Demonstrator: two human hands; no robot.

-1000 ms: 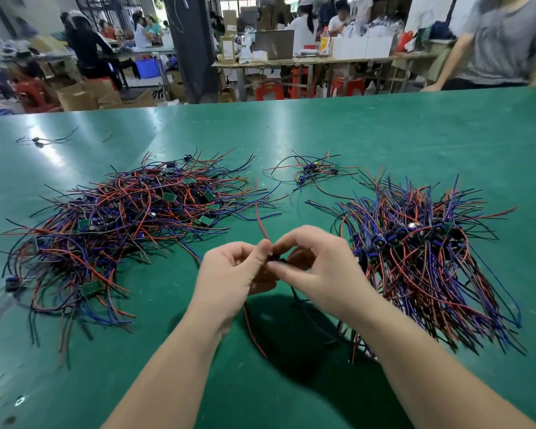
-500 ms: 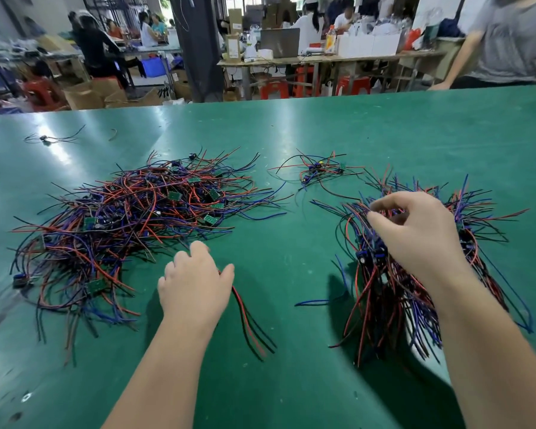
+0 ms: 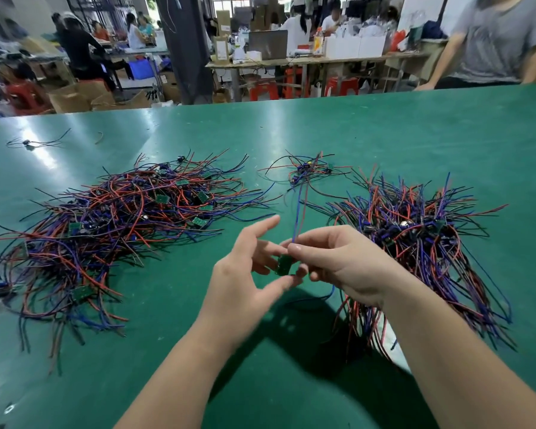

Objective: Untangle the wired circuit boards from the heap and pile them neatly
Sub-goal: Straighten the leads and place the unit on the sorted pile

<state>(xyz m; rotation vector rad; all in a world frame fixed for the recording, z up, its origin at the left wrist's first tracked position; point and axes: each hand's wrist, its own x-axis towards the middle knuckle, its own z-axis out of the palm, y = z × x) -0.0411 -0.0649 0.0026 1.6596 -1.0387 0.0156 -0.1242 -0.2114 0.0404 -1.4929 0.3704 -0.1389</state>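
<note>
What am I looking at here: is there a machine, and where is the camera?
No machine: these are a person's two bare hands, filmed by one camera worn on the head, looking forward and down. On the green table lie a tangled heap of wired boards on the left, a tidier pile on the right, and a small cluster farther back between them. The right hand pinches one small green board, its blue and red wires rising from it. The left hand spreads its fingers by the same board; whether it grips it, I cannot tell.
</note>
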